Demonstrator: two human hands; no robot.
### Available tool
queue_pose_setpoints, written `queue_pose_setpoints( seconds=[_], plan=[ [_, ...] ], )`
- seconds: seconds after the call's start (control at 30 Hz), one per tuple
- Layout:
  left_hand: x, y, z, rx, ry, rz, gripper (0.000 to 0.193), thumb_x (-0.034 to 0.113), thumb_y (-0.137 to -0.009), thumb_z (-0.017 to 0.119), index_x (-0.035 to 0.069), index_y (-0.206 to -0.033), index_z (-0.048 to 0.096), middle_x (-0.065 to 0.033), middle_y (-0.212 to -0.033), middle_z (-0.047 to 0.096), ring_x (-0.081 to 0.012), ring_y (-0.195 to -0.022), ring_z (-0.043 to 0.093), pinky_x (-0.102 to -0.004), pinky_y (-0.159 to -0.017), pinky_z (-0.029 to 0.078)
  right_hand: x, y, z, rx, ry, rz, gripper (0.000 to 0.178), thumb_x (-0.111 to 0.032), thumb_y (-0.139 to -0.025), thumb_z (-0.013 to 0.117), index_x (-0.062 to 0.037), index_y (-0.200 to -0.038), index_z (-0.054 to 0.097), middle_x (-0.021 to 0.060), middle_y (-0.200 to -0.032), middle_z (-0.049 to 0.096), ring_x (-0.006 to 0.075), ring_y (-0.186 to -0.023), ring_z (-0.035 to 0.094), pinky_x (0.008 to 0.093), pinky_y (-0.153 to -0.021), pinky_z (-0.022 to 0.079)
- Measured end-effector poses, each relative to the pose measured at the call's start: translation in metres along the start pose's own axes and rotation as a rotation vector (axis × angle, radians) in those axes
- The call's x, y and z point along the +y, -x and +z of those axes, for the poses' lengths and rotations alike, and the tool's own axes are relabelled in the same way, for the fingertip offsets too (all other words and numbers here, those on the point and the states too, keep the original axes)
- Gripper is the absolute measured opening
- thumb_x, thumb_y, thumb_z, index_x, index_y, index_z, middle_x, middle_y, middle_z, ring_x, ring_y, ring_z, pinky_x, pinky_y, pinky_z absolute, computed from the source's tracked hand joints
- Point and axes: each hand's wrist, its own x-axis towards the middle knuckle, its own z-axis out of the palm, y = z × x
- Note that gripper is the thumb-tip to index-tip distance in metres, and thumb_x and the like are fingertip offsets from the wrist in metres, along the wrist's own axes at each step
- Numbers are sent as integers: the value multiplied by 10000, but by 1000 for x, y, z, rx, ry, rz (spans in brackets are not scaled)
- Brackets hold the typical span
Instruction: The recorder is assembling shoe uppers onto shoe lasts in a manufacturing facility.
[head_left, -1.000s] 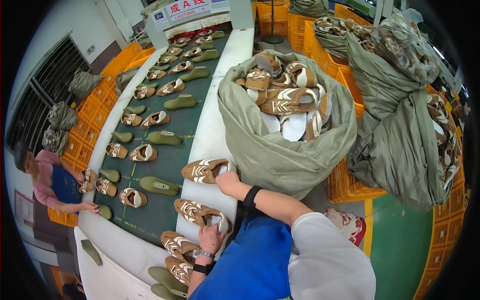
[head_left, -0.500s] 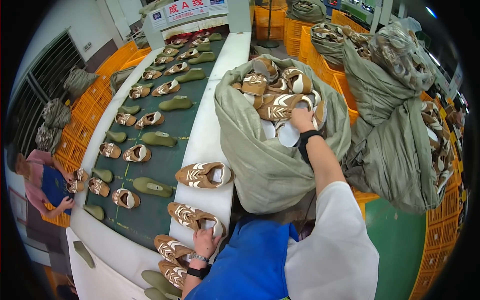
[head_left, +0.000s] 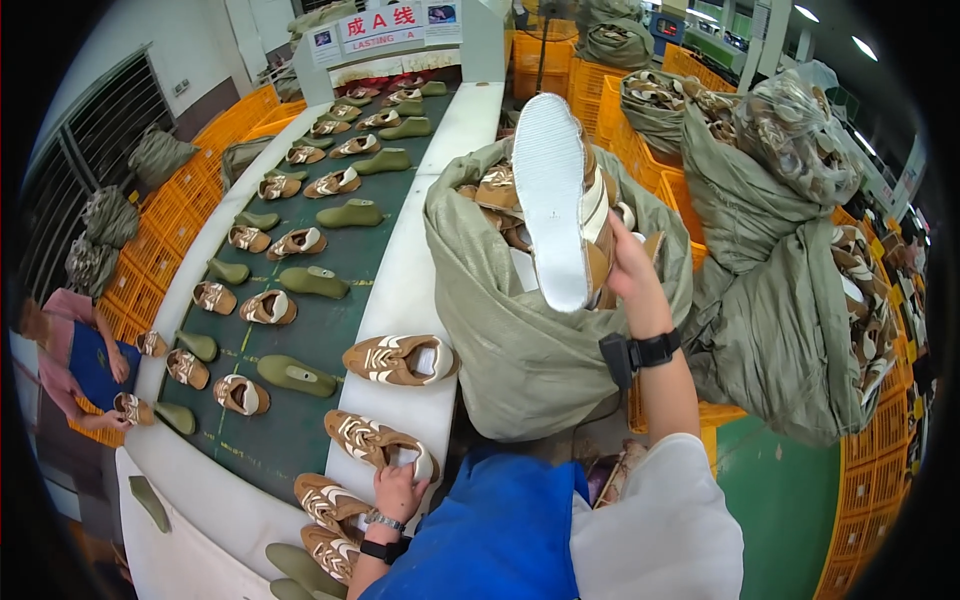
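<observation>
Fingers [head_left: 626, 243] of the right hand [head_left: 636, 268] clasp a white-soled shoe [head_left: 550, 200] over the sack [head_left: 500, 370], the left hand [head_left: 396, 494] apparently grips a brown shoe [head_left: 358, 433] on the bench [head_left: 395, 305], and I'd keep the heel held firmly.

Shows white with fine ribs on the lifted shoe sole [head_left: 552, 200], toward one o'clock. Runs tan with white stripes and laces over the low shoe [head_left: 388, 360], toward eight. Reads grey-green on the sack [head_left: 535, 365] at five, dark green with yellow lines on the belt [head_left: 352, 250] at ten, olive on the last [head_left: 297, 375] at eight. Comes plain blue on the apron [head_left: 490, 535] at six, white on the sleeve [head_left: 655, 515] at five, latticed orange on the crates [head_left: 880, 450] at four.
</observation>
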Motion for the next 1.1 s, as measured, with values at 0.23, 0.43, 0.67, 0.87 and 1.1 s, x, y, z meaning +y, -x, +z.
queue_pose_setpoints(
  seconds=[0.23,0.43,0.67,0.87,1.1],
  plan=[
    [5,2,-3,-18,-34,-25,305,319,-722,640,101,-926,583,-77,-827,607,-261,-885,535,-441,-843,361,42,42,83,-282,-149,163,368,-268,-922,447,-30,-1201,467,64,-1137,553,158,-1015,535,295,-881,427],
    [-2,-3,1,-54,15,-23,289,320,-745,621,113,-941,572,-59,-859,614,-243,-920,535,-459,-866,357,155,22,175,-532,682,-249,298,-180,-775,650,-12,-985,520,94,-795,635,183,-691,614,312,-631,465],
    [2,-2,0,-81,2,-41,309,340,-754,614,117,-963,573,-53,-872,617,-233,-919,542,-456,-873,358,324,-56,108,-448,1918,-334,212,-171,-736,607,-44,-906,607,151,-751,636,296,-730,627,400,-663,491],
    [-4,4,3,-97,31,-40,294,328,-750,619,106,-940,579,-68,-839,613,-254,-894,535,-442,-858,361,286,-8,156,-734,1993,24,280,-206,-669,645,-69,-913,662,132,-928,644,267,-877,623,355,-706,497],
    [-1,-2,-2,-63,45,-36,316,305,-731,640,82,-949,586,-83,-808,612,-271,-858,536,-418,-823,369,265,-13,106,-1085,2197,114,270,-194,-758,520,-51,-948,650,92,-1004,634,274,-933,601,444,-809,426]
  ],
)
